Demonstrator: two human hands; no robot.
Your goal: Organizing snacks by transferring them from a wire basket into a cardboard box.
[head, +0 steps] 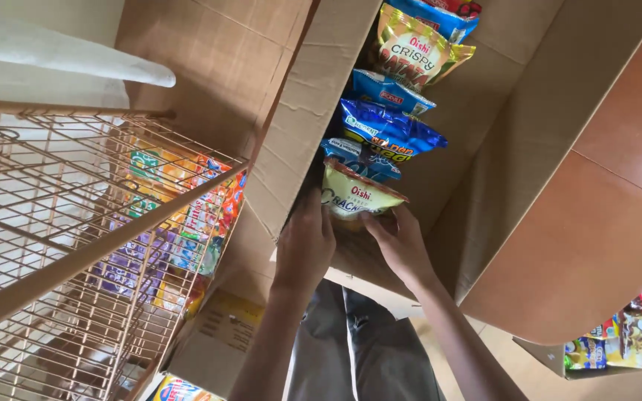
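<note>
My left hand (305,245) and my right hand (401,241) reach into a large open cardboard box (529,134). Between them they grip a pale yellow-green snack bag (354,194) by its lower corners, the left hand at its left side and the right hand at its right. Above this bag in the box stand more snack bags in a row: blue ones (388,130) and a yellow and red one (417,50). The inner ends of my fingers are hidden behind the bag and the box flap.
A copper-coloured wire rack (61,245) stands at the left, with colourful snack packs (187,215) behind its mesh. A second box of snack bags (633,334) sits at the lower right. Brown floor tiles (633,126) show at the right. My grey trousers (358,349) are below.
</note>
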